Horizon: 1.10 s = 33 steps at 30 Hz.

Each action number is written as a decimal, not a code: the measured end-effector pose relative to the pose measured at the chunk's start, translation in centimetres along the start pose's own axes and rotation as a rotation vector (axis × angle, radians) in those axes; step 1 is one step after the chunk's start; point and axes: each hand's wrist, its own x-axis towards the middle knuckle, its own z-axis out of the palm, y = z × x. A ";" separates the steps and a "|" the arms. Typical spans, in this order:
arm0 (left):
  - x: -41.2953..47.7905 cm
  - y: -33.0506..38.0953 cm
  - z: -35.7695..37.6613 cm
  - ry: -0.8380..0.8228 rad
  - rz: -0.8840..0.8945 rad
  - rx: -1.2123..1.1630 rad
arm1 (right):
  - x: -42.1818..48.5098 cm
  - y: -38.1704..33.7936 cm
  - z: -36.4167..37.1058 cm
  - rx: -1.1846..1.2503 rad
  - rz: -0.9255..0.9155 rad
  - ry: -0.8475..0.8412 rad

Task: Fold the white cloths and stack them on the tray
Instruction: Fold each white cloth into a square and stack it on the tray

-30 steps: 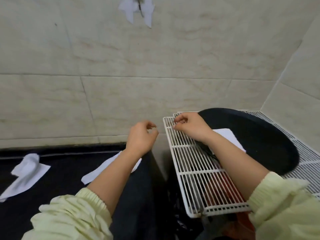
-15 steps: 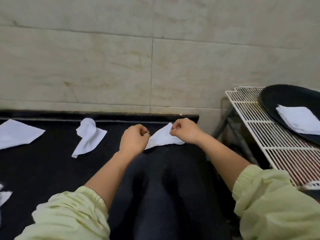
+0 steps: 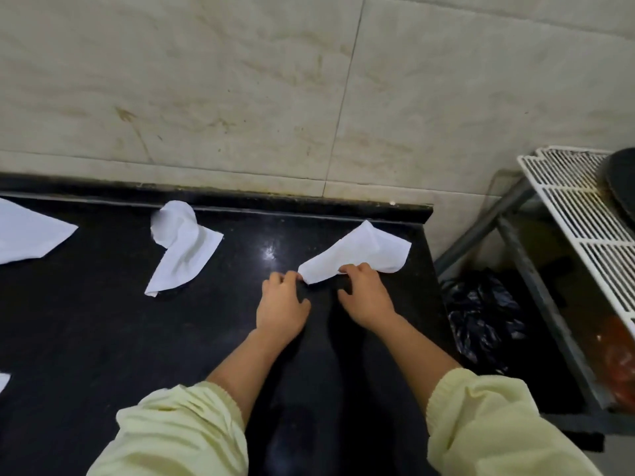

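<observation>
A crumpled white cloth [image 3: 364, 255] lies on the black countertop [image 3: 103, 321] near its right end. My left hand [image 3: 282, 304] pinches the cloth's near left corner. My right hand [image 3: 364, 293] grips its near edge a little to the right. A second rumpled white cloth [image 3: 182, 245] lies to the left. A third white cloth [image 3: 27, 235] lies flat at the far left edge. Only a dark sliver of the black tray [image 3: 620, 187] shows at the right edge, on the wire rack [image 3: 577, 207].
A tiled wall [image 3: 275, 80] rises right behind the counter. The white wire rack on a grey metal frame stands to the right, beyond a gap holding a black plastic bag [image 3: 484, 317]. A scrap of white cloth [image 3: 3, 381] shows at the left edge.
My view has swung left from the rack and tray to the counter. Both hands came off the rack and took hold of the nearest cloth's near edge.
</observation>
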 end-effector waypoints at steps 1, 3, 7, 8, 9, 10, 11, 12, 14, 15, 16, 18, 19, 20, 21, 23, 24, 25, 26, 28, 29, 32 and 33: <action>0.5 -0.2 0.5 0.013 0.010 0.004 | 0.5 0.1 0.5 -0.035 -0.015 0.020; 1.5 -0.6 1.3 0.045 0.028 0.010 | 1.5 0.2 1.4 -0.094 -0.057 0.062; 2.9 -1.1 2.6 0.091 0.058 0.037 | 3.1 0.4 2.5 -0.180 -0.151 0.126; 3.3 -1.1 2.8 0.099 0.050 0.036 | 3.5 0.5 2.7 -0.192 -0.162 0.134; 3.6 -1.1 3.0 0.106 0.041 0.034 | 3.9 0.5 2.8 -0.203 -0.166 0.137; 3.8 -1.1 3.2 0.114 0.036 0.038 | 4.2 0.6 2.9 -0.204 -0.169 0.141; 4.0 -1.0 3.2 0.121 0.038 0.047 | 4.4 0.6 2.9 -0.194 -0.171 0.147; 4.2 -1.0 3.3 0.128 0.043 0.056 | 4.7 0.6 3.0 -0.174 -0.173 0.158; 4.6 -0.9 3.2 0.142 0.064 0.045 | 5.0 0.7 2.9 -0.145 -0.179 0.190; 4.7 -1.0 3.0 0.141 0.079 0.025 | 5.1 0.8 2.8 -0.144 -0.184 0.204; 4.7 -1.0 2.8 0.137 0.099 0.000 | 5.1 0.8 2.6 -0.144 -0.189 0.216; 4.3 -1.1 2.2 0.136 0.158 -0.040 | 5.1 0.9 1.9 -0.143 -0.189 0.229; 3.9 -1.1 1.7 0.141 0.189 -0.051 | 5.0 0.9 1.4 -0.140 -0.184 0.231; 3.6 -1.0 1.2 0.153 0.218 -0.064 | 5.0 1.0 1.0 -0.135 -0.179 0.232; 3.1 -0.9 0.6 0.166 0.241 -0.088 | 4.9 1.0 0.5 -0.132 -0.177 0.228; 2.1 -0.6 -0.6 0.198 0.261 -0.172 | 4.4 0.8 -0.7 -0.120 -0.178 0.210; 1.5 -0.4 -1.3 0.212 0.257 -0.221 | 4.0 0.5 -1.4 -0.103 -0.181 0.200; 1.0 -0.2 -1.7 0.223 0.244 -0.267 | 3.6 0.2 -2.1 -0.081 -0.178 0.194; 0.6 0.0 -2.1 0.235 0.229 -0.312 | 3.3 -0.2 -2.7 -0.053 -0.166 0.190; -0.7 0.5 -3.3 0.246 0.182 -0.433 | 2.1 -1.2 -4.2 0.021 -0.140 0.182; -1.3 0.8 -3.8 0.242 0.156 -0.504 | 1.7 -1.5 -4.7 0.070 -0.128 0.171; -3.2 1.6 -5.9 0.251 0.144 -0.680 | 0.1 -2.4 -6.5 0.202 -0.129 0.144; -3.8 1.6 -6.7 0.257 0.144 -0.724 | -0.4 -2.7 -7.1 0.233 -0.143 0.138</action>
